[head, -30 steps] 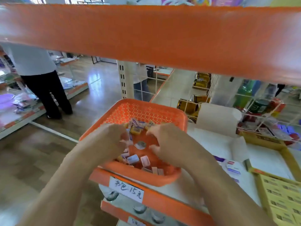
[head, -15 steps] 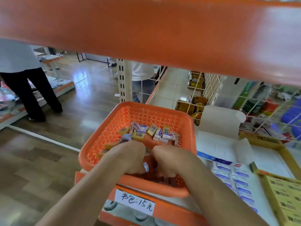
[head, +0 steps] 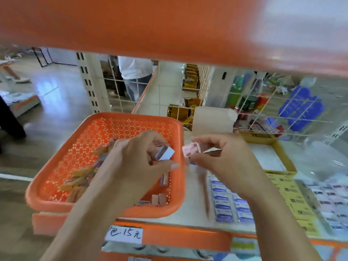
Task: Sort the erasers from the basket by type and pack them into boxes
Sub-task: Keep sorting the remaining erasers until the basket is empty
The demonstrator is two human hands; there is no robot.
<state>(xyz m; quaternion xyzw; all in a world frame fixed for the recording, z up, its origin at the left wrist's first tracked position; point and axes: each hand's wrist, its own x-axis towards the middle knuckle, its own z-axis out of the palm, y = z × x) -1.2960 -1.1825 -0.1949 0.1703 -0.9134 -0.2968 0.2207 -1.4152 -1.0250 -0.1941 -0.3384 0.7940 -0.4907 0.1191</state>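
The shelf (head: 190, 213) holds an orange basket (head: 94, 140) beside boxed erasers (head: 222, 202).

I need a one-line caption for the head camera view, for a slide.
Left hand holds a white eraser over the orange basket; right hand pinches a pink eraser beside it.

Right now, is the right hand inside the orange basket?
No: the right hand pinches a pink eraser right of the orange basket, while the left hand holds a white eraser.
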